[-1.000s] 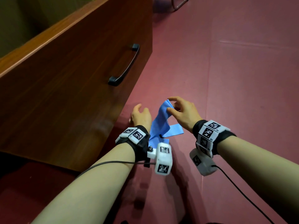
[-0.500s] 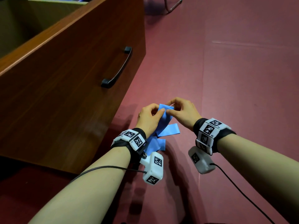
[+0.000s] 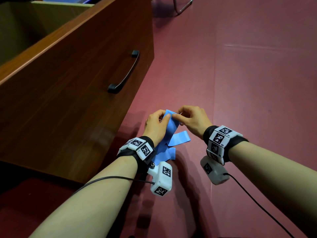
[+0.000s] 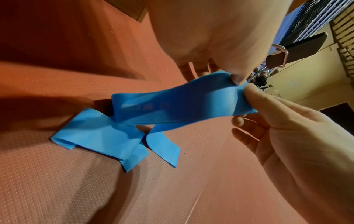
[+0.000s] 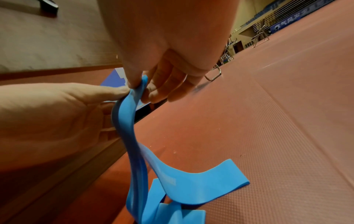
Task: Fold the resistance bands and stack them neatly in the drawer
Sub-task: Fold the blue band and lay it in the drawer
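Left hand [image 3: 155, 125] now pinches band [image 4: 180, 104]; wrist views show doubled layers.

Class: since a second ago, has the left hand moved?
Yes. The left hand has closed rightward, away from the drawer, onto the band beside the right hand.

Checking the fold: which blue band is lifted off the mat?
The blue band pinched at its top edge by both the left hand and right hand; the other blue bands lie on the red mat.
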